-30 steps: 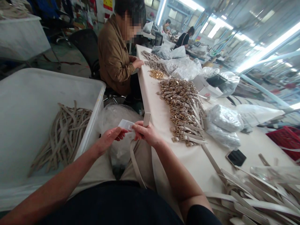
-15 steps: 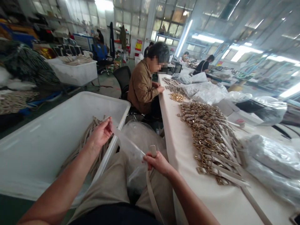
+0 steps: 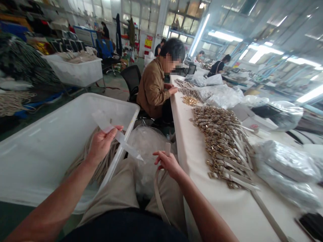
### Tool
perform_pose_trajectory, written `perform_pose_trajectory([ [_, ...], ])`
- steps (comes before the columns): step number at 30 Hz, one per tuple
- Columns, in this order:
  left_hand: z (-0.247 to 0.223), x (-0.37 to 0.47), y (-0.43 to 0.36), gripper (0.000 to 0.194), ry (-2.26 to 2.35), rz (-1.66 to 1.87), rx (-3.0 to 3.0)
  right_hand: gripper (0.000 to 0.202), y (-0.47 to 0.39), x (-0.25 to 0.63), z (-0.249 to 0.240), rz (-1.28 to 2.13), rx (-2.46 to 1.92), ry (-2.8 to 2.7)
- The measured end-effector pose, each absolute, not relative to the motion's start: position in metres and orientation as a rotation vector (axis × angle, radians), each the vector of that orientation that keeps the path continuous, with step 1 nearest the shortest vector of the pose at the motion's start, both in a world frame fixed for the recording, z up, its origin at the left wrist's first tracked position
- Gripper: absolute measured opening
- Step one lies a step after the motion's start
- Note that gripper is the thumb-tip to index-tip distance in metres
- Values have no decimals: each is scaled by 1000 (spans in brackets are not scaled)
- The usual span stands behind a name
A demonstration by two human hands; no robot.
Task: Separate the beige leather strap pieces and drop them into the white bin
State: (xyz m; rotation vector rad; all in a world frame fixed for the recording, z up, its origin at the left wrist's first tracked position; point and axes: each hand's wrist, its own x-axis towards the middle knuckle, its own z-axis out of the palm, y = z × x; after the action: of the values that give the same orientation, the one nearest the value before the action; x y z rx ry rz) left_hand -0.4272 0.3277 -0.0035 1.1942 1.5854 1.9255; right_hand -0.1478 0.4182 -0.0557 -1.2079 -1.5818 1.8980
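Note:
My left hand pinches a clear, narrow plastic sleeve over the near rim of a white bin. One end of the sleeve hangs free toward my lap. My right hand grips a beige strap above my right thigh. The strap's rounded tip sticks up past the hand, and its length droops over my lap. The right index finger points out toward the sleeve without touching it. Inside the bin lies a bundle of beige straps. A large clear plastic bag sits between my knees and the table.
On the white-covered table at my right lies a pile of beige straps with gold buckles. Clear plastic packs rest beyond it. A co-worker in a brown jacket sits ahead at the table, near small gold pieces.
The plastic sleeve's far end has left my right hand and now dangles from my left. My left hand has shifted slightly left; the right fingers have loosened but keep the strap.

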Motion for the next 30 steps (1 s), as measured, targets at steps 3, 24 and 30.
perform_pose_trajectory([
  [3, -13, -395, 324, 23, 1595, 1667, 1806, 59, 403, -153, -45, 2292, -891, -1481],
  [24, -49, -312, 322, 44, 1251, 1294, 835, 41, 423, -154, -41, 2095, -980, -1223],
  [30, -53, -307, 318, 25, 1273, 1101, 835, 45, 426, -152, -45, 2004, -1016, -1252],
])
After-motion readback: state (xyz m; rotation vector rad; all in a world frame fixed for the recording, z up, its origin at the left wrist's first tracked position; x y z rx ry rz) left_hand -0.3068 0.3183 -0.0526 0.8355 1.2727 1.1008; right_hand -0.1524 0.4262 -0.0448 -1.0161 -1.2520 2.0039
